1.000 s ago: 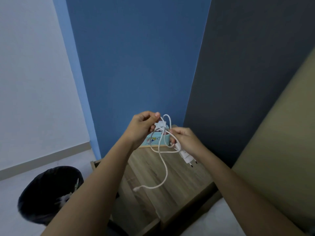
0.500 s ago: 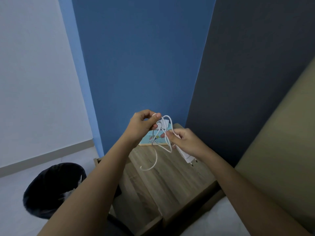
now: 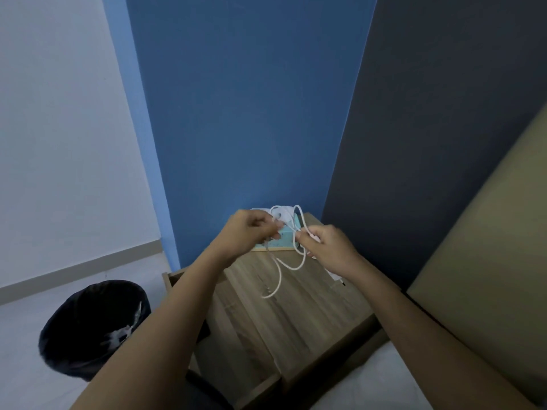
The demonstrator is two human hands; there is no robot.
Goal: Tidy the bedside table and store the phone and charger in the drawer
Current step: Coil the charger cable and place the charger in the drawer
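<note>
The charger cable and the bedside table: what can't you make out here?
All in the head view:
- Charger plug: mostly hidden behind the right hand.
- Cable loops: blurred at the left hand, so the grip there is unclear.
- Teal box: print too blurred to read, partly covered by both hands.
- Drawer: inside hidden by the left arm.
- Phone: not visible anywhere.
- Bin: contents too dark to tell.

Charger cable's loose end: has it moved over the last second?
Yes. The loose end of the cable has risen toward the hands, away from the bedside table's front edge.
</note>
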